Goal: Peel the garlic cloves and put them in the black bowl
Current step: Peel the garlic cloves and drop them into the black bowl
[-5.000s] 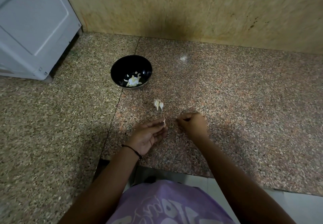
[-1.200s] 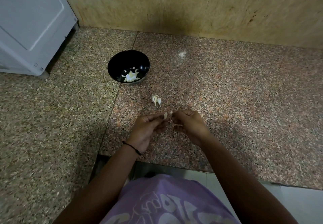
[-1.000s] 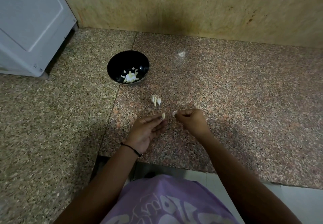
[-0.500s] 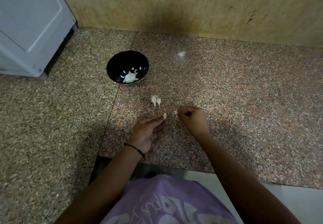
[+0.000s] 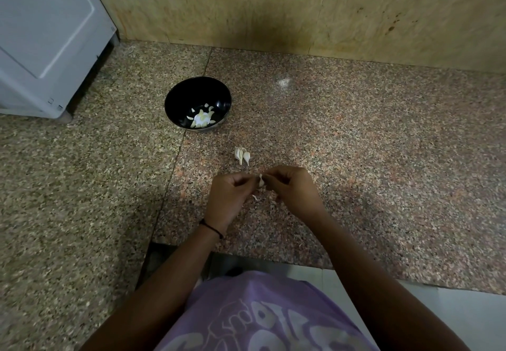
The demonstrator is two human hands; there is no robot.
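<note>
Both hands meet over the granite counter (image 5: 369, 145), the left hand (image 5: 228, 196) and right hand (image 5: 291, 189) pinching one garlic clove (image 5: 261, 180) between curled fingertips. Unpeeled cloves (image 5: 242, 155) lie just beyond; the black bowl (image 5: 179, 101) farther back-left holds peeled garlic.

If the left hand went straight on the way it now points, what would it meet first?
The left hand pinches the garlic clove; straight on, it would probably meet the right hand first, though depth is unclear.
</note>
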